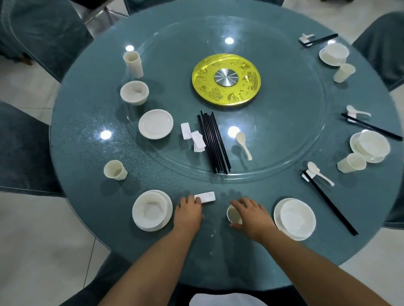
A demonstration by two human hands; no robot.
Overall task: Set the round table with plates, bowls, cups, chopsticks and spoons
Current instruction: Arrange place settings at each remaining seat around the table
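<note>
At the table's [83, 116] six o'clock edge, my left hand [188, 212] lies nearly flat, fingertips touching a white rest [205, 197]. My right hand [251, 214] curls around a cup [234, 215] between two bowl-on-plate settings [152, 210] [294, 219]. Spare chopsticks [213, 142] lie on the turntable [288, 130].

the left hand [188, 211] lay on the round table [84, 125], fingertips touching a white chopstick rest [205, 197]. the right hand [250, 214] curled round a small cup [234, 215] at the near edge. left of the hands a bowl sat on a plate [152, 210], and right of them another bowl on a plate [294, 219]. on the glass turntable [276, 131] lay a bundle of black chopsticks [213, 142], a pile of rests [197, 139] just beside it, a loose spoon [243, 144], a stack of plates [155, 124], bowls [134, 93] and cups [133, 63]. a lone cup [115, 170] stood on the table's left. three finished settings lined the right rim.
</note>
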